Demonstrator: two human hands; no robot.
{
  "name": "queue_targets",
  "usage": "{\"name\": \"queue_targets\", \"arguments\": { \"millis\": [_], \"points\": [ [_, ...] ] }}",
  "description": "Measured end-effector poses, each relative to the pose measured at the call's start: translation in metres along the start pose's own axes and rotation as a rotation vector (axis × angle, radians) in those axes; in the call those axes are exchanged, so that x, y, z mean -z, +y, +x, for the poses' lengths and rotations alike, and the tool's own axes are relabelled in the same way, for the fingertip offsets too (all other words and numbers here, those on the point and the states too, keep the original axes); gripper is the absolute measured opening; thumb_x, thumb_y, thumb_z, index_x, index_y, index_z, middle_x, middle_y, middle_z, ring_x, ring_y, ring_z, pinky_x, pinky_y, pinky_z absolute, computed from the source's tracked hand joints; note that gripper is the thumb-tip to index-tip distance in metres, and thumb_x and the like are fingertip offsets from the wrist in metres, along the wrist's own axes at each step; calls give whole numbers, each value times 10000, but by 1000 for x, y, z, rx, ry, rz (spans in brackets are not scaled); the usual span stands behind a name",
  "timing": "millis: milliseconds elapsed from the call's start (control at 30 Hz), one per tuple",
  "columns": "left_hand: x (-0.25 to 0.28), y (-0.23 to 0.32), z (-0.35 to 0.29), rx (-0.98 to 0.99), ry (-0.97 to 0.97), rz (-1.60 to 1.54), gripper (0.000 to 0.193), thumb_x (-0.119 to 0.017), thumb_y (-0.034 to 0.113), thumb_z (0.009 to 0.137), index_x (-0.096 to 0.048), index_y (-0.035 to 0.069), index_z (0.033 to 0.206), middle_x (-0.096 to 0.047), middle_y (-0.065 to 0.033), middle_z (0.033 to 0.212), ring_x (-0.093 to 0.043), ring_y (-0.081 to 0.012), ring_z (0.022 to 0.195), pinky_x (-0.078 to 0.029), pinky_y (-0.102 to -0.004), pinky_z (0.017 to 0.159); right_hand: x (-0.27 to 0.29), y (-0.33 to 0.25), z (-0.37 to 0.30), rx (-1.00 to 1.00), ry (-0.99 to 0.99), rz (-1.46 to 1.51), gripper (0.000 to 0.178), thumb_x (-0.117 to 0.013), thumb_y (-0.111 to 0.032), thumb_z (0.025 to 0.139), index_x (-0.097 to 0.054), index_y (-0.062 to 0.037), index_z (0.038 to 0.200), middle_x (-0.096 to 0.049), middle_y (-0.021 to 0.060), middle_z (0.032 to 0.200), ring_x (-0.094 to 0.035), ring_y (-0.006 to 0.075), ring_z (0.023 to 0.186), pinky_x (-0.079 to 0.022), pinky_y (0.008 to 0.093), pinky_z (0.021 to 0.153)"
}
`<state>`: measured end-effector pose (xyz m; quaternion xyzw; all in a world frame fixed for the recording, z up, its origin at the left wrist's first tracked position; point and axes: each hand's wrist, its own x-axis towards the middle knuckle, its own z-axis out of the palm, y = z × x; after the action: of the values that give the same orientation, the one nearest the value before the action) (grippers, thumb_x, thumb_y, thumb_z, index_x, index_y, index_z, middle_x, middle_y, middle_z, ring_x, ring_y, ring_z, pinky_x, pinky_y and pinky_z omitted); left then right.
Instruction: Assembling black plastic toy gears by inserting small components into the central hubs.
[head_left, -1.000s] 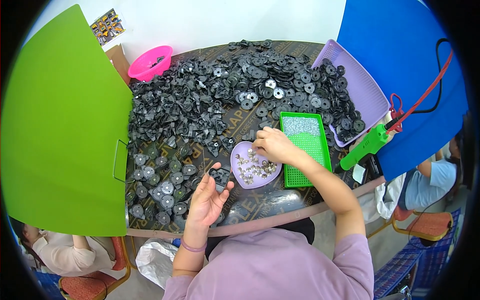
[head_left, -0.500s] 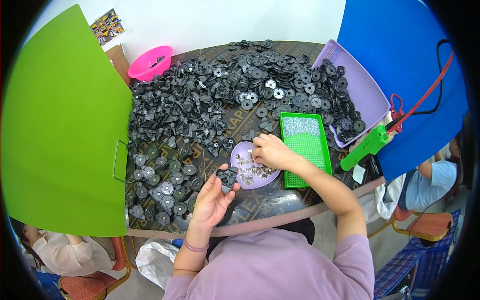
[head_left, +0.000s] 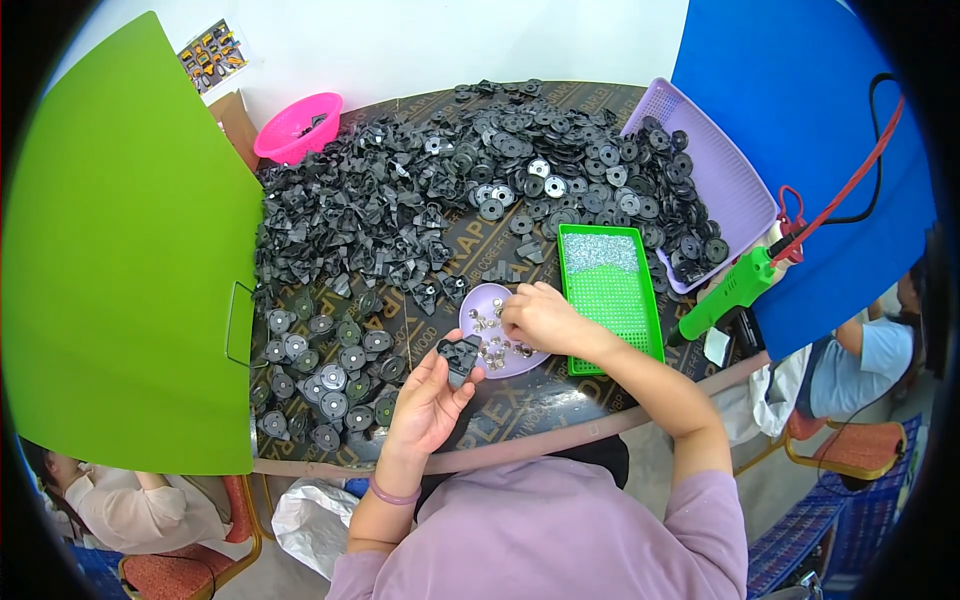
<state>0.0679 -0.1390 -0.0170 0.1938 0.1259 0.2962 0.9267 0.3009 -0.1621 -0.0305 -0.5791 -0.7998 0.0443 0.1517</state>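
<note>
Head view: our left hand (head_left: pixel 425 405) grips a black plastic part (head_left: pixel 460 358) between thumb and fingers, just left of the plate and above the near edge of the table (head_left: pixel 540 402). We see its ridged, recessed side turned upward, and it sits slightly tilted in the grip. Fingers hide its lower edge, and what shows looks nearly as wide as long, so we cannot tell its long axis or which end is the front.

Our right hand (head_left: pixel 540 318) reaches over the smooth pale purple plate (head_left: pixel 484 295), fingertips bent down among small, shiny, roundish metal bits (head_left: pixel 493 357). We cannot tell whether they pinch one.

Just right of the plate we have a bright green plastic tray (head_left: pixel 612 352), oblong, its length running away from us, with a dimpled grid floor and silvery grains (head_left: pixel 600 252) at the far end. Left of the held part lie rounded black pieces (head_left: pixel 335 380) with pale round centres. Farther out, we find a heap of angular black parts (head_left: pixel 350 220) and, beside it, flat black discs (head_left: pixel 510 145) with centre holes, some spilling into a ribbed purple basket (head_left: pixel 715 150). A green tool (head_left: pixel 735 295) points diagonally toward the tray.
</note>
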Motion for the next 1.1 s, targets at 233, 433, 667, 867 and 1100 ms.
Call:
{"name": "queue_targets", "arguments": {
  "millis": [233,433,667,867,1100],
  "points": [
    [4,-10,2,56,-107,-23,405,-449,209,938,-381,27,1293,-567,-124,1115,-619,-240,932,-551,-283,735,61,-49,-4,135,522,433,126,-708,-65,678,-614,-63,762,-606,51,799,-540,221,720,-432,324,651],
    [-6,-16,4,51,-167,29,394,-446,221,939,-394,33,1282,-569,-102,1102,-616,-242,930,-544,-277,714,57,-69,-12,354,644,132,232,-726,-110,575,-638,-99,790,-596,-6,809,-527,157,652,-429,279,524],
    [-11,-14,3,56,-171,71,410,-456,221,934,-383,32,1290,-565,-88,1069,-604,-229,941,-534,-271,716,61,-70,-13,360,588,131,220,-724,-129,572,-644,-98,775,-594,-20,808,-519,143,650,-425,274,508],
    [-13,-14,2,73,-152,36,442,-473,219,925,-360,19,1303,-561,-133,1119,-617,-227,906,-537,-274,699,64,-58,-23,33,579,718,332,-673,-368,777,-575,-69,881,-537,12,767,-488,118,660,-375,248,596],
    [-11,-15,1,82,-144,13,427,-489,191,917,-370,35,1296,-551,-174,1149,-628,-244,890,-544,-275,678,54,-42,-30,-275,265,1810,350,-592,-190,856,-424,-63,1135,-460,3,960,-460,89,794,-390,231,634]
  ]
}}
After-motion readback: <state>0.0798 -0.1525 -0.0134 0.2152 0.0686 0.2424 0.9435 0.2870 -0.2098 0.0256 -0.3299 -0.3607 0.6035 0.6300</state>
